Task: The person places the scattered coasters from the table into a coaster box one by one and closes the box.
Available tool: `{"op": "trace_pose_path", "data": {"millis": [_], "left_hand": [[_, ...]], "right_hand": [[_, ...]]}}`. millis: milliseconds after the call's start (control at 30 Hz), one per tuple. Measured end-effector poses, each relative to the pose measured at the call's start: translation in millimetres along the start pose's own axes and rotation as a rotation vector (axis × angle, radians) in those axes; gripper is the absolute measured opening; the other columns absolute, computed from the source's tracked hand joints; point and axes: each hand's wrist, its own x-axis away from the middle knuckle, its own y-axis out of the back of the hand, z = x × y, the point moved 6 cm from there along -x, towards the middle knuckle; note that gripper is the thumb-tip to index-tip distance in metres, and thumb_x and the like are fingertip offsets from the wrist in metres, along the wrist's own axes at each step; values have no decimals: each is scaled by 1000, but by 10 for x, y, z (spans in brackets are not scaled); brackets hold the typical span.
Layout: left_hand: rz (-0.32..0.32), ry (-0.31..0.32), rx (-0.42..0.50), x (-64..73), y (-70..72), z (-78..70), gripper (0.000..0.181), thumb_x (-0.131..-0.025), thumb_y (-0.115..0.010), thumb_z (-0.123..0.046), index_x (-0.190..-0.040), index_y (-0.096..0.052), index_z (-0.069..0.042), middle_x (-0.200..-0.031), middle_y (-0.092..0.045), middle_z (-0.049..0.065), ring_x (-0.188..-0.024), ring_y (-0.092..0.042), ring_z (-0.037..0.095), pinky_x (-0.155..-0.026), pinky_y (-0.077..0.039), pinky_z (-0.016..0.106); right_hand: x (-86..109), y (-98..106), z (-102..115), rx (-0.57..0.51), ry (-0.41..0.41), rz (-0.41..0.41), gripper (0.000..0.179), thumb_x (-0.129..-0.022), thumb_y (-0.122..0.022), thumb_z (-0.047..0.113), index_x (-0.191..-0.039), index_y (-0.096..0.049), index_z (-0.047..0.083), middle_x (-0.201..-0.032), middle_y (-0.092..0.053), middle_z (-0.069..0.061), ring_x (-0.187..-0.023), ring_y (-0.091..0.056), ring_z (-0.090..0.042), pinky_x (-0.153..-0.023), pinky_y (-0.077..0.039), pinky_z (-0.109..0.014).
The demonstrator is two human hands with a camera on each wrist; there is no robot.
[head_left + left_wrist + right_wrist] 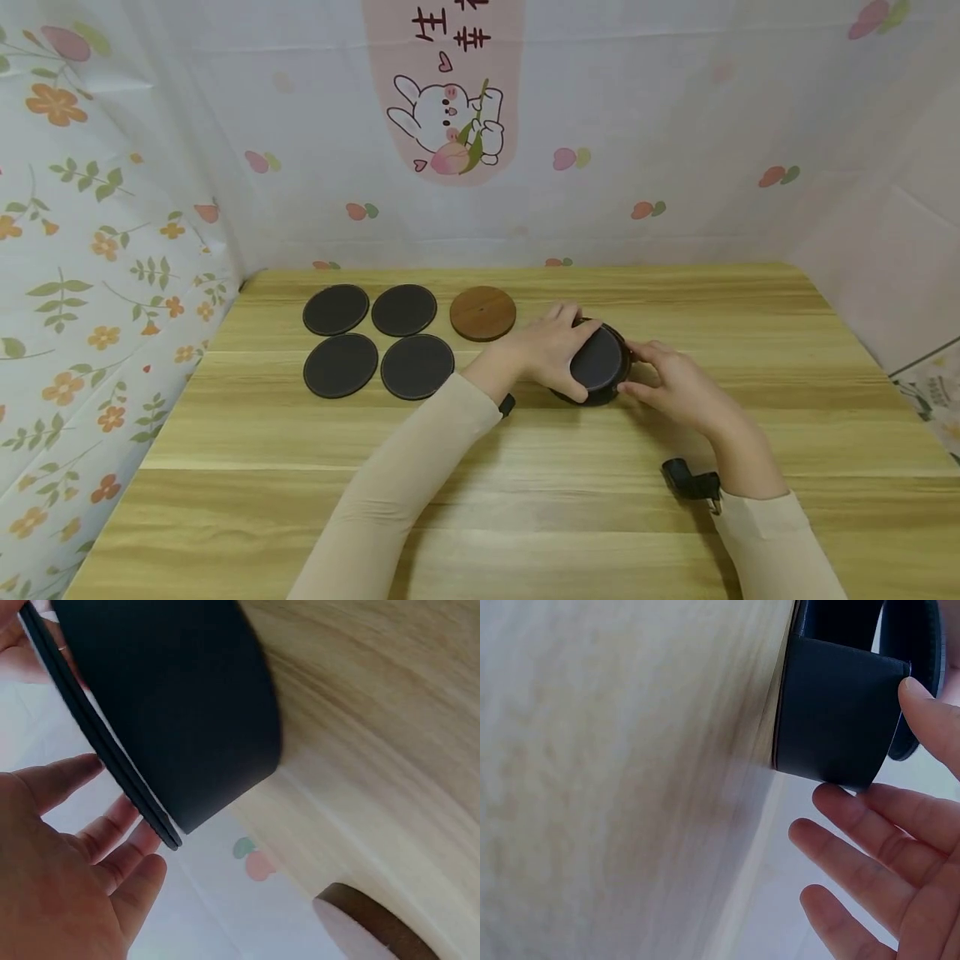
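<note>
— What does each hand have?
— The left hand (551, 346) grips a round black disc (596, 360) by its edge, thumb and fingers spread across it. The right hand (678, 387) pinches the black holder (840, 712), thumb at the rim and fingers lower down the wall.
— Why both at once?
— I'd guess the right steadies the holder while the left minds the disc. An edge grip probably keeps the fingers out from underneath.
— And the disc sits where?
— Just over the holder's mouth, tilted. Its edge looks doubled; I can't tell whether that's two discs, or whether it touches the rim.
— Beyond that?
— Left of the holder and slightly behind, a brown wooden disc (483, 313) lies flat. Farther left are four black discs (341, 366) in two rows, spread, perhaps, so each can be picked up singly. The holder stands on the wood-grain table (525, 500).
</note>
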Motion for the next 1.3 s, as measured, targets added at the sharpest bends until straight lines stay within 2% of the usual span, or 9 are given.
{"op": "trace_pose_path", "data": {"millis": [267,433,533,667,833,1000,1300], "left_hand": [[-2,34,-44,-46,-51,-10,99,-79,-70,-57,-159,-24,-22,-148,-31,7,-129,-33,19,-100,-43,36],[-44,-10,-42,-84,-81,-42,94,-83,-69,-53,-159,-25,-21,-147,-34,6,-132,-33,20,-103,-43,38],[-47,-29,-46,-114,-107,-51,91,-86,-69,-49,-159,-23,-22,-150,-32,5,-137,-30,20,-107,-41,40],[-34,-22,-24,-114,-132,-23,88,-89,-69,-47,-159,-23,-24,-157,-27,5,-144,-26,22,-112,-39,44],[-21,-39,39,-44,-125,16,81,-92,-66,-45,-158,-26,-23,-159,-26,4,-146,-25,23,-114,-37,46],[-46,-71,62,62,-28,39,73,-94,-64,-41,-156,-32,-20,-157,-31,5,-143,-30,23,-112,-39,44],[-84,-53,73,368,60,195,69,-94,-64,-41,-154,-36,-21,-156,-36,4,-146,-29,26,-109,-39,54]], "right_hand": [[20,29,2,33,1,-3,67,-93,-70,24,-146,-43,-7,-134,-55,-30,-124,-54,-47,-99,-44,-61],[17,-1,-2,2,-5,4,67,-94,-69,22,-147,-41,-8,-133,-56,-29,-124,-54,-47,-98,-45,-60],[16,-7,-2,-5,-9,8,67,-95,-68,23,-147,-40,-9,-133,-56,-29,-124,-54,-47,-98,-45,-61],[10,-6,2,-5,-19,14,68,-96,-67,25,-148,-39,-8,-134,-56,-29,-125,-53,-47,-99,-44,-62],[-5,-6,13,16,-17,17,68,-96,-67,26,-147,-39,-9,-134,-55,-30,-124,-54,-47,-98,-45,-61],[-2,9,14,29,-12,12,67,-96,-66,26,-146,-40,-10,-133,-56,-30,-123,-54,-47,-98,-45,-61],[-4,36,58,55,6,-22,65,-95,-67,25,-144,-42,-11,-129,-58,-31,-120,-56,-46,-97,-46,-61]]}}
